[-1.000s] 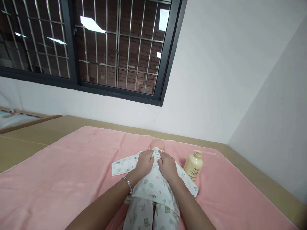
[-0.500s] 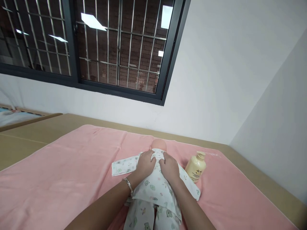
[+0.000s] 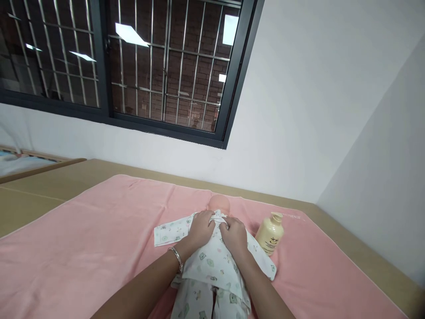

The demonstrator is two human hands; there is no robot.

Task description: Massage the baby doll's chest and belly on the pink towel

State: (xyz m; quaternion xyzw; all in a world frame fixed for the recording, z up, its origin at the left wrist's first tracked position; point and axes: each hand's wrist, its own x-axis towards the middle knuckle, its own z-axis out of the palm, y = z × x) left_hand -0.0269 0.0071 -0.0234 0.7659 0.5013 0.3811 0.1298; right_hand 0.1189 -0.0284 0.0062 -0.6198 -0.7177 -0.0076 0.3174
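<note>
A baby doll (image 3: 219, 203) lies on a pink blanket, its bald head away from me, wearing printed white trousers (image 3: 195, 299). Over its torso lies a white baby shirt (image 3: 214, 261) with small animal prints, sleeves spread to both sides. My left hand (image 3: 201, 228), with a silver bangle on the wrist, grips the shirt near the collar. Just across the neckline, my right hand (image 3: 235, 235) pinches the collar edge between thumb and curled fingers. The doll's chin and neck are hidden behind the cloth and hands.
A cream pump bottle (image 3: 270, 232) stands beside the right sleeve on the pink blanket (image 3: 109, 239). The blanket covers a tan tabletop (image 3: 81, 170) against a white wall. Above is a dark-framed barred window (image 3: 166, 66). A wooden-edged cot (image 3: 29, 164) is at far left.
My right fingers have curled tighter on the collar, and the cloth there is now bunched and drawn slightly down, showing more of the doll's head. The view has shifted slightly.
</note>
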